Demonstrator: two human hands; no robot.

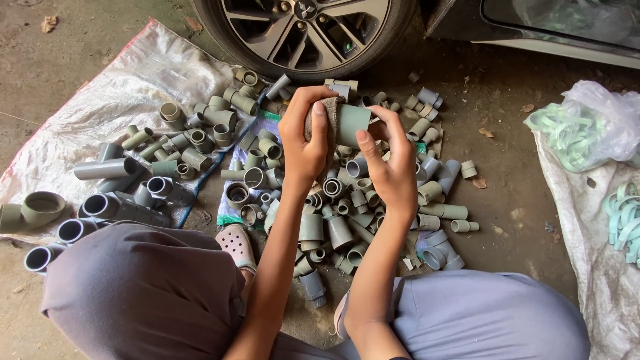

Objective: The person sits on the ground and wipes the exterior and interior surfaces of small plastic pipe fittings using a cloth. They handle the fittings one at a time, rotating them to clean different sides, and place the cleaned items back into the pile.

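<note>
Hold the grey pipe piece (351,123) tight in the right hand (393,170), and rub all round it with the cloth (327,117) gripped in the left hand (303,143).

Left hand (305,137) presses a brownish cloth pad (325,117) onto a short grey-green plastic pipe coupling (351,124); right hand (393,170) grips the coupling. Below: pile of grey plastic pipe fittings (333,213) on dirt floor (520,200), beside car wheel (303,30).
</note>
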